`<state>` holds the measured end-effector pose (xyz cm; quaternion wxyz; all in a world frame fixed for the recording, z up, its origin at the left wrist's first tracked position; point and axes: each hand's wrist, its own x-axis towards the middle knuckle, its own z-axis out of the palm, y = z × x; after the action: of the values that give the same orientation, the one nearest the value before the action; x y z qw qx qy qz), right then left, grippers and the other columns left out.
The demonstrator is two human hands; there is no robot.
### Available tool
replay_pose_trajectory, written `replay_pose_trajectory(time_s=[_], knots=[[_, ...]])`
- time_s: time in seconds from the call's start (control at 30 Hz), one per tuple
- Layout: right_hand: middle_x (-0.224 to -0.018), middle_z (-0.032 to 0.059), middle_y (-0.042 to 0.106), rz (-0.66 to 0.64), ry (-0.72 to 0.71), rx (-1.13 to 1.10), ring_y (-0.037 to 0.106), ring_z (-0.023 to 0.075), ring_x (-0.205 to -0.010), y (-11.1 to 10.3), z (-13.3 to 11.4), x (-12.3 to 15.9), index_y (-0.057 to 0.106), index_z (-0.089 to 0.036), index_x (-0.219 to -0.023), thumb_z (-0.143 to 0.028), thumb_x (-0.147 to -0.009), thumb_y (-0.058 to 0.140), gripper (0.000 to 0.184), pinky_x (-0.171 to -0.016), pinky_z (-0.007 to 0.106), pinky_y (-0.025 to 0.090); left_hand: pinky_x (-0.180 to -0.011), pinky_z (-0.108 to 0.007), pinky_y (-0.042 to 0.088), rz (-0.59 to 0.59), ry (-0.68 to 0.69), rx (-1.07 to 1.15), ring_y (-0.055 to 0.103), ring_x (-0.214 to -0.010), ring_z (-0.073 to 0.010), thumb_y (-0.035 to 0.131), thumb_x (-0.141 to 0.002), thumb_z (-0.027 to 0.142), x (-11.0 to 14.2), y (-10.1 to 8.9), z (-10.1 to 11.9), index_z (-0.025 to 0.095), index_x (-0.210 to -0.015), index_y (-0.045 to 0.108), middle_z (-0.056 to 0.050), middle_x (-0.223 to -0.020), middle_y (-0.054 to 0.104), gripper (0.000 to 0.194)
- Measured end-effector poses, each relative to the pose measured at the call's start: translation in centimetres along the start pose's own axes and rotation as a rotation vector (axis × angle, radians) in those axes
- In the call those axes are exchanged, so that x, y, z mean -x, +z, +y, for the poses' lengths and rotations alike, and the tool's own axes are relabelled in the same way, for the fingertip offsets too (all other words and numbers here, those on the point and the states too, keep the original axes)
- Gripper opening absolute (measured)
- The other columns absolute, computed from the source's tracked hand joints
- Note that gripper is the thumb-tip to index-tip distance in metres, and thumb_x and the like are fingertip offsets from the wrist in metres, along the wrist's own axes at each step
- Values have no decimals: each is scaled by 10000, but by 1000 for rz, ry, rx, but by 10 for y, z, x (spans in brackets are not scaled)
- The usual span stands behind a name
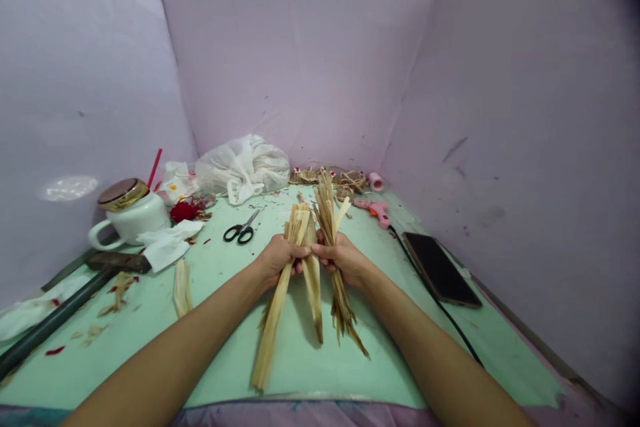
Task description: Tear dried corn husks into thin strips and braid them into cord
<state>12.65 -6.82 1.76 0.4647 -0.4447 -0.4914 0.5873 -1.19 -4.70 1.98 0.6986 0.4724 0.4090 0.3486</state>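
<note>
My left hand [278,259] is closed round a bundle of pale dried husk strips [299,227], which stick up past my fingers and hang down toward me over the green table top [225,327]. My right hand [345,257] is closed on a thinner, darker bunch of dried strips [327,210] right beside it. The two hands touch at the fingertips, and the bundles lie close together at the middle of the table.
Black scissors [241,231] lie left of the hands, a loose husk piece [181,287] nearer. A white lidded mug [129,213], tissue [167,243] and plastic bag [245,170] sit back left. A pink glue gun [375,209] and dark phone [440,269] lie right. Purple walls surround the table.
</note>
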Motion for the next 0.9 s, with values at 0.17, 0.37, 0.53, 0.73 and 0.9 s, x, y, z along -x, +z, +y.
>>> replay_pose_trajectory(time_s=[0.17,0.37,0.53,0.73,0.9], knots=[[-538,-37,522,38,23,-110,481,74,-451,-4,5,-4,477,-154,-694,-261,-511,737,335,-377,164,330,-306,-165,292,69,-27,-12,433,-342,-68,617,-566,91,-5,-5,-2,67,-726,611,-19,-483,553,162],[-584,-25,581,24,89,-274,590,143,-537,-6,2,-3,450,-172,-733,-216,-483,759,400,-582,299,500,-312,-170,284,124,-50,-33,420,-341,-67,600,-584,76,-9,-5,-1,68,-692,584,-9,-472,529,109],[-522,-58,535,42,76,-347,547,105,-476,-11,-2,-4,422,-184,-731,-134,-516,737,384,-510,238,481,-318,-169,281,113,-36,-46,413,-344,-63,602,-593,77,-7,-7,-1,68,-676,587,-6,-466,517,85],[-559,-43,533,-17,86,-458,576,110,-520,-22,-8,-6,427,-179,-718,-81,-588,669,291,-538,239,501,-319,-164,280,118,-48,-55,404,-340,-60,594,-594,61,-8,-10,0,69,-642,579,6,-427,478,51],[-608,-42,505,-11,104,-534,498,68,-459,-34,-17,-4,438,-187,-754,-63,-641,606,237,-438,194,488,-307,-165,265,146,-70,-65,402,-333,-60,601,-574,47,-9,-12,2,89,-593,550,15,-426,473,69]])
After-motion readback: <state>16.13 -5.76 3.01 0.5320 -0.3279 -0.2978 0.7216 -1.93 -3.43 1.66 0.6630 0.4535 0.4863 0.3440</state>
